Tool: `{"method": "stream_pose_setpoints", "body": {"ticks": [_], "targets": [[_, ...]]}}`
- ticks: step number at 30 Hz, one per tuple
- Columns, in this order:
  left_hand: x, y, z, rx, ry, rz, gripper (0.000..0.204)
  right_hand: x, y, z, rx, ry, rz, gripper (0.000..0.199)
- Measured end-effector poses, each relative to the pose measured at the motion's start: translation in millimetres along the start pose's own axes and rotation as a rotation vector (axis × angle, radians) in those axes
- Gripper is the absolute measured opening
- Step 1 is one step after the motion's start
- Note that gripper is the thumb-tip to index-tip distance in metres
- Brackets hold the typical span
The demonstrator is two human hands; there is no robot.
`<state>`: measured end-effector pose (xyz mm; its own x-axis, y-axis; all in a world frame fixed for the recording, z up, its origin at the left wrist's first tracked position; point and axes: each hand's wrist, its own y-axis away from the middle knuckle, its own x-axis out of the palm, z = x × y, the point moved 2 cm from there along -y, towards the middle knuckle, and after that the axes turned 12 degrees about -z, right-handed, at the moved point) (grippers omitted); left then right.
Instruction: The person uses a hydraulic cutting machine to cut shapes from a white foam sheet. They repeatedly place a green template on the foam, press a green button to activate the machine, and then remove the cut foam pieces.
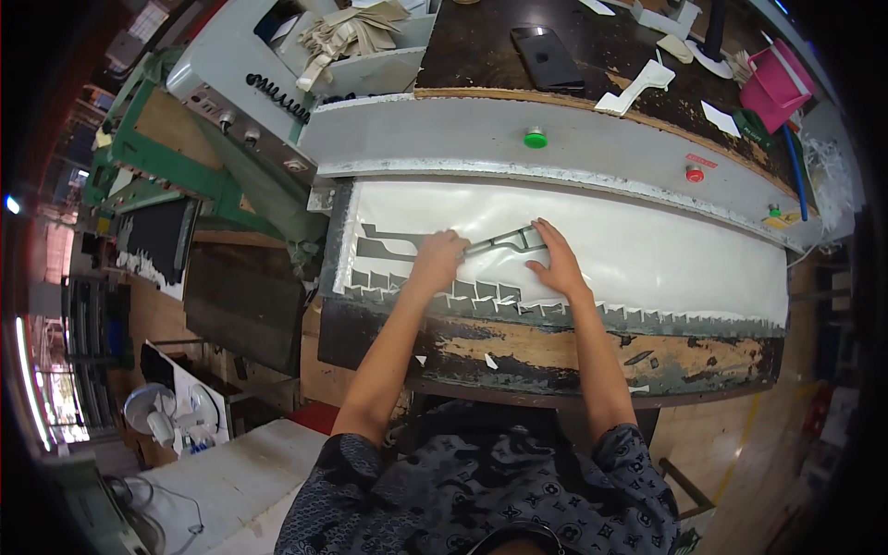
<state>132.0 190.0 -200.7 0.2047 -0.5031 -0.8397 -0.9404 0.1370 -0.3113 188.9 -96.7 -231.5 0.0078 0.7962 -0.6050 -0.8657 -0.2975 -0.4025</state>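
Note:
A white sheet [666, 254] lies spread on the bed of a cutting press, with a row of cut-out holes along its near edge. A flat grey metal cutting die [504, 242] rests on the sheet. My left hand [438, 259] is closed on the die's left end. My right hand [555, 259] lies with fingers spread on the die's right end and the sheet beside it.
A grey machine beam [592, 139] with a green button [536, 139] and a red button [695, 173] runs behind the sheet. Behind it, a dark table holds a phone [548, 57], white cut pieces [638, 85] and a pink bin [775, 85]. A fan [157, 416] stands at lower left.

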Motion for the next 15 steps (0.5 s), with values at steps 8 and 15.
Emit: {"method": "stream_pose_setpoints", "body": {"ticks": [8,15], "targets": [[16.1,17.9,-36.2,-0.793,0.484,-0.16,0.048,-5.3,31.9,96.1,0.014,0.277,-0.099,0.063],[-29.4,20.1,-55.1,-0.654,0.755,0.223,0.053,3.9,62.4,163.9,-0.104,0.179,-0.196,0.06]]}}
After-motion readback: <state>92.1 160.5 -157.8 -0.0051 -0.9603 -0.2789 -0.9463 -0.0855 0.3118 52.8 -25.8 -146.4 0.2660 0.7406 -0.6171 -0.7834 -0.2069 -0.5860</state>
